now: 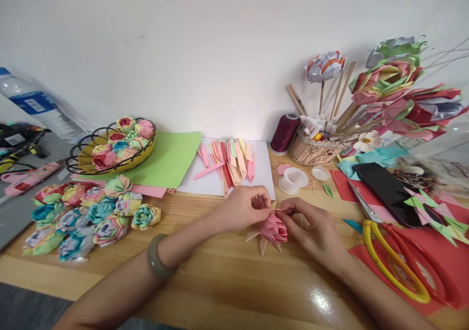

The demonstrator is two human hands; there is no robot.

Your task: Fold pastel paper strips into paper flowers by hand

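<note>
A pink paper flower with pale peach folded petals spread around it is held just above the wooden table, its pink head facing me. My left hand is closed, thumb and fingers pinching the back edge of the flower. From the other side my right hand is also closed, its fingertips pinching at the same edge. A thin pale strand runs between the fingertips; whether it is thread or a petal edge I cannot tell. Behind my hands, folded paper strips in pink, red, peach and green lie on a white sheet.
Several finished paper flowers lie at left, others in a yellow basket on green paper. At right are a maroon thread spool, a decorated holder, scissors and a black phone.
</note>
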